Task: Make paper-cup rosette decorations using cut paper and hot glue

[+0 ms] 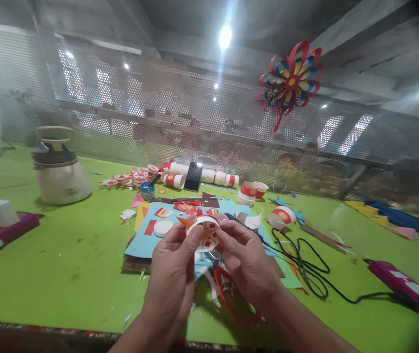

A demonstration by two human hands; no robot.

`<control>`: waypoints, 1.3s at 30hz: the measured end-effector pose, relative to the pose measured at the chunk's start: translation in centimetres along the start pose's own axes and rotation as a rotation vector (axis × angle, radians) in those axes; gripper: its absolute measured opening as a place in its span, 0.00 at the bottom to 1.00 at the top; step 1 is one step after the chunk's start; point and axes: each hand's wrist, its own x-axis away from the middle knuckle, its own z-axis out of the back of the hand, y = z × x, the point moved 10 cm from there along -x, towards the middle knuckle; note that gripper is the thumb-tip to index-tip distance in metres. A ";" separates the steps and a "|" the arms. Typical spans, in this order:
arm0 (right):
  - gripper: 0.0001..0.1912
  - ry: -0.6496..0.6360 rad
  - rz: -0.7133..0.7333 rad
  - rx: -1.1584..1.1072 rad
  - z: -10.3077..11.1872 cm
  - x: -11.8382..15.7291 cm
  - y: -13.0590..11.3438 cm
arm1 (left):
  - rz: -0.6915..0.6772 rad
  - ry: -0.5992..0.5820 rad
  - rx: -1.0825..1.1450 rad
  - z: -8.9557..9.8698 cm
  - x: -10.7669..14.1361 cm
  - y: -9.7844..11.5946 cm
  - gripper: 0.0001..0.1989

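Between my two hands is a round paper cup bottom [205, 235], white with red patches, a gold centre and an orange point at its left. My left hand [174, 260] grips its left side, thumb on the face. My right hand [244, 255] pinches the right edge with thumb and fingers. Beneath them lie red-handled scissors [227, 294], partly hidden by my right hand, among white paper scraps. Light blue paper sheets [143, 241] with cut red pieces and a white disc [163, 228] spread behind my hands.
Behind the sheets are a blue paint jar [147, 190], a phone [193, 176], stacked paper cups [248, 193] and decorated discs [141, 175]. A black cord [305, 264] runs to a purple power strip [404, 287] at right. A kettle [62, 171] stands at left.
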 end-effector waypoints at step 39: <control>0.06 -0.108 0.120 0.258 -0.5 0.4 0.0 | 0.116 0.046 -0.110 2.6 -0.3 0.2 0.09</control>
